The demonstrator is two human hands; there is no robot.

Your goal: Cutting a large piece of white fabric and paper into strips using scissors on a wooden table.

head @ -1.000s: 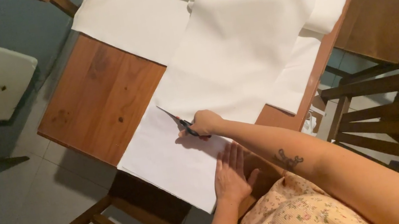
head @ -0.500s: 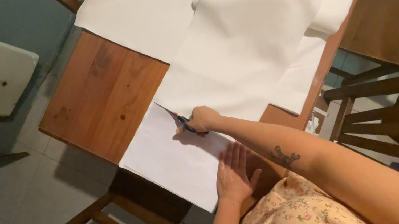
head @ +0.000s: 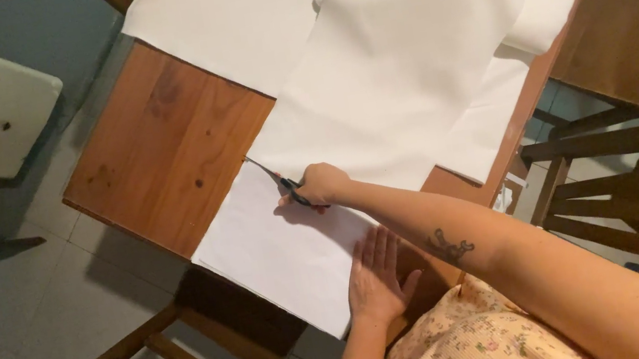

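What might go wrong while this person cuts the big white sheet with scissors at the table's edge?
The cut piece of the white sheet overhangs the wooden table, so it may sag and tear or pull the cut off line. The left hand presses the paper flat just behind the scissors in the right hand; if the blades came back that way, they might nick the fingers.

I see no packages, labels, signs or screens around me here. Nothing on the counter (head: 158,146) or the floor (head: 25,281) bears a printed face or wrapper that I can make out.
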